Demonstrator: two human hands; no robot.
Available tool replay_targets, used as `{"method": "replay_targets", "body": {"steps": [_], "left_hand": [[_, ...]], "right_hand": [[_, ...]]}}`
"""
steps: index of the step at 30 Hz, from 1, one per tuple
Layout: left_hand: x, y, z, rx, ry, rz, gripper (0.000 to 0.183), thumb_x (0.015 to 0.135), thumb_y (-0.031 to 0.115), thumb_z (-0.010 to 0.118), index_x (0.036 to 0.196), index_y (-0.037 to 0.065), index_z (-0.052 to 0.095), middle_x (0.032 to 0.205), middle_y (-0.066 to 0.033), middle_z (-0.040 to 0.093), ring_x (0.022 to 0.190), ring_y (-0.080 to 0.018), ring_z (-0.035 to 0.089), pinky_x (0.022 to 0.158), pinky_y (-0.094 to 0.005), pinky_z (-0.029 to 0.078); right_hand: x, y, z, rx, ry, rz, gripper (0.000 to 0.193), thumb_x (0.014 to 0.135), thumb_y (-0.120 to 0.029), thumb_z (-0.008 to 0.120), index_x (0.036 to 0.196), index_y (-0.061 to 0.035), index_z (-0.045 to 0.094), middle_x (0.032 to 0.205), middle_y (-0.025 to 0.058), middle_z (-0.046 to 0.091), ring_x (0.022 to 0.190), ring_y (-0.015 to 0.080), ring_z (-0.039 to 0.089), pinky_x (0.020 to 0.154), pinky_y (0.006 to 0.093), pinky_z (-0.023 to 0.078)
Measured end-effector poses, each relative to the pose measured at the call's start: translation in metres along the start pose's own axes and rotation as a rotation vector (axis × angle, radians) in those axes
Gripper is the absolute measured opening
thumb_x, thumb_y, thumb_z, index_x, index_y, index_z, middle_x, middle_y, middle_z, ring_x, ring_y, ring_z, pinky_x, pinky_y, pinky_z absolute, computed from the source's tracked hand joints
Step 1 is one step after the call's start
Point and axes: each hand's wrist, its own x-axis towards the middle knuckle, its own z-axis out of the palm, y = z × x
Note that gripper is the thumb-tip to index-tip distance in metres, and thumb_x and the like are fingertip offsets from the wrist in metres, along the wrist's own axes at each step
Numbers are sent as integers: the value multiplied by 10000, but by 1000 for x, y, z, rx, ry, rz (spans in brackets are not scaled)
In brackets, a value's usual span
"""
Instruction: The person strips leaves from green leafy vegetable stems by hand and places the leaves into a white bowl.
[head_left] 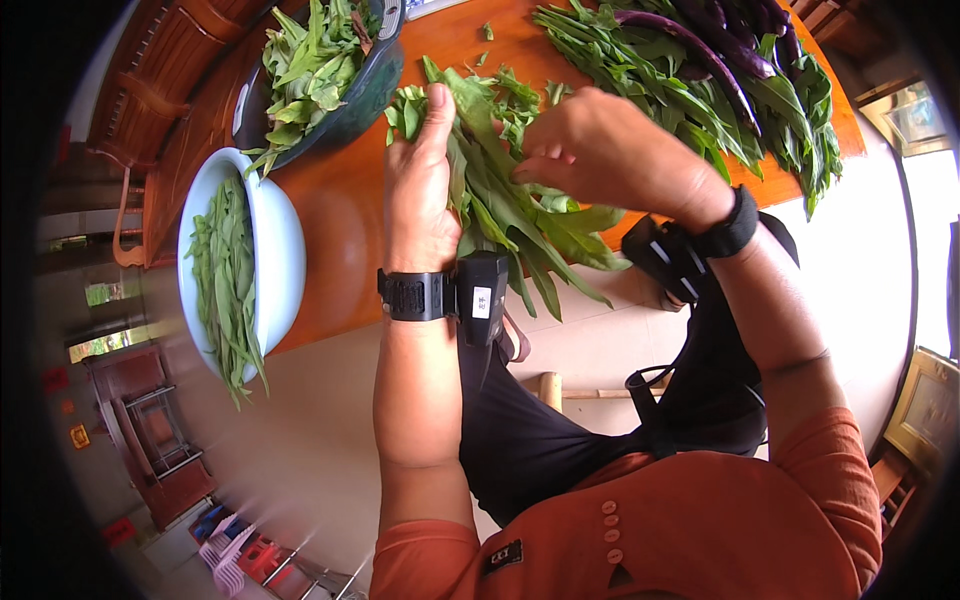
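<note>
My left hand (425, 195) is closed around a bunch of long leafy greens (490, 200) over the near edge of the table, thumb pointing up. The leaves fan to the right and hang down past the table edge. Close by on the right, my right hand (610, 155) is curled with its fingertips pinched near the leaves; what lies between them is hidden. Loose leaf scraps (488, 32) are scattered on the wood beyond my hands.
On the orange-brown wooden table (335, 220), a pale blue basin (282, 250) of greens stands left. Behind it is a dark tub (375, 95) of leaves. More leafy greens (640, 75) and purple eggplants (700, 55) lie far right. A wooden chair (150, 100) stands far left.
</note>
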Motion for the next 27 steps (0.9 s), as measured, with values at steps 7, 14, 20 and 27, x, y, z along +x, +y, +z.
{"method": "replay_targets", "body": {"steps": [7, 14, 20, 27], "left_hand": [[1, -1, -10, -12, -79, -16, 216, 962, 240, 699, 990, 30, 655, 791, -73, 682, 662, -168, 667, 592, -326, 582], [1, -1, -5, -3, -188, 13, 271, 1002, 288, 638, 1023, 19, 615, 710, -42, 592, 602, -147, 596, 567, -318, 544], [-1, 2, -7, 53, -272, -22, 174, 969, 180, 683, 967, 19, 618, 704, 4, 502, 573, -115, 497, 547, -298, 450], [-2, 5, -7, 43, -286, -27, 106, 949, 119, 679, 957, 28, 625, 698, -8, 543, 565, -114, 526, 505, -273, 434]], "right_hand": [[7, 1, 0, 141, 114, 11, 220, 900, -171, 630, 738, -33, 687, 661, 184, 634, 636, 390, 645, 612, 472, 527], [-4, 69, -24, -371, 398, 153, 164, 798, -191, 706, 766, -32, 679, 758, 186, 661, 770, 391, 664, 671, 482, 525], [-6, 85, -21, -600, 184, 385, 130, 798, -166, 680, 834, -43, 656, 806, 147, 658, 796, 383, 651, 682, 483, 502], [-3, 84, -50, -286, 552, 223, 129, 830, -99, 669, 941, -39, 697, 786, 155, 670, 684, 292, 661, 675, 340, 536]]}}
